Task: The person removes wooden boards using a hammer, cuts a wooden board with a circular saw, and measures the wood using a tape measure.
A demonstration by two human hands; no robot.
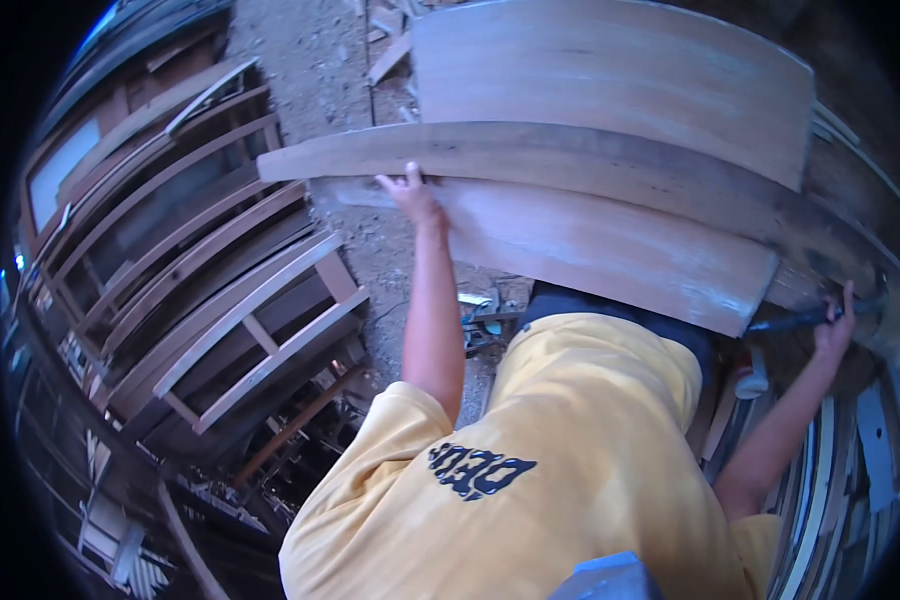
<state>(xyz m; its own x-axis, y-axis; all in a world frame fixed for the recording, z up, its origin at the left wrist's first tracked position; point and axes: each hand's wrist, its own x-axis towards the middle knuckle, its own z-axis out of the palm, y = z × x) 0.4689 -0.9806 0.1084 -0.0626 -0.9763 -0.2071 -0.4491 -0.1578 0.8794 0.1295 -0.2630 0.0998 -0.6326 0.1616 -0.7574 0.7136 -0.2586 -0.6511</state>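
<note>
A long, slightly curved-looking wooden plank lies across a wide pale wooden board. My left hand is at the plank's near edge, toward its left end, with the thumb up against it and some fingers hidden beneath. On the right, my right hand is closed around a dark, bar-like object close to the plank's right end; its kind does not show clearly. The pale board's near part shows between the plank and my body.
Wooden frames and panels are stacked at left. Wood scraps litter the dirt floor. A white and red container stands below my right hand, near long strips of material at lower right.
</note>
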